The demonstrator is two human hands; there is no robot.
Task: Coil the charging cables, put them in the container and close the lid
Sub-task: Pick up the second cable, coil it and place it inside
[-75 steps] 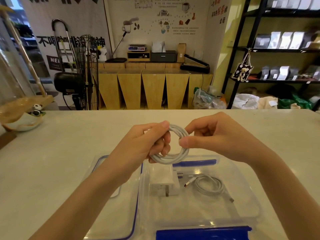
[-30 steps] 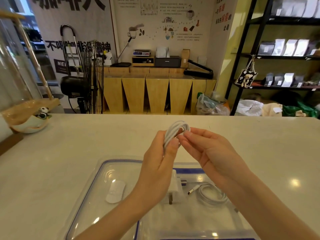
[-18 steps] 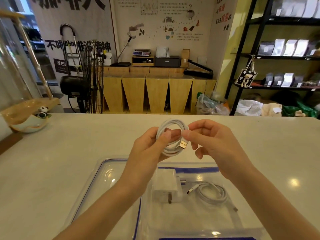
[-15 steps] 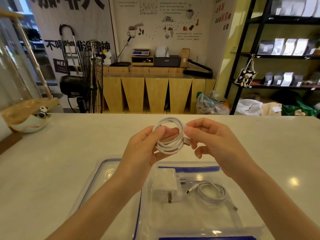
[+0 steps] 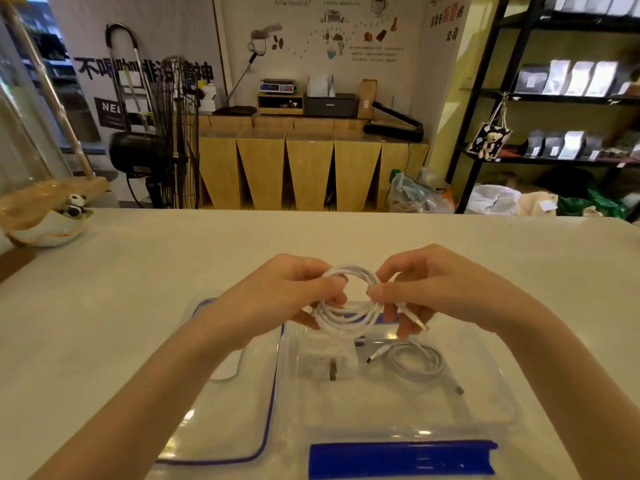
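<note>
A white charging cable wound into a round coil hangs just above the far edge of a clear plastic container. My left hand pinches the coil's left side. My right hand pinches its right side, with the cable's plug end sticking out below the fingers. Inside the container lie a white wall charger and a second coiled white cable. The container's clear lid with a blue rim lies flat to its left, partly under my left forearm.
The pale table stretches wide on all sides. A shell-shaped dish with a panda figure sits at the far left edge. A blue latch marks the container's near side. A fan, wooden counter and shelves stand beyond the table.
The coil has been turned from edge-on to flat and lowered toward the container. The plug end now sticks out under my right hand's fingers.
</note>
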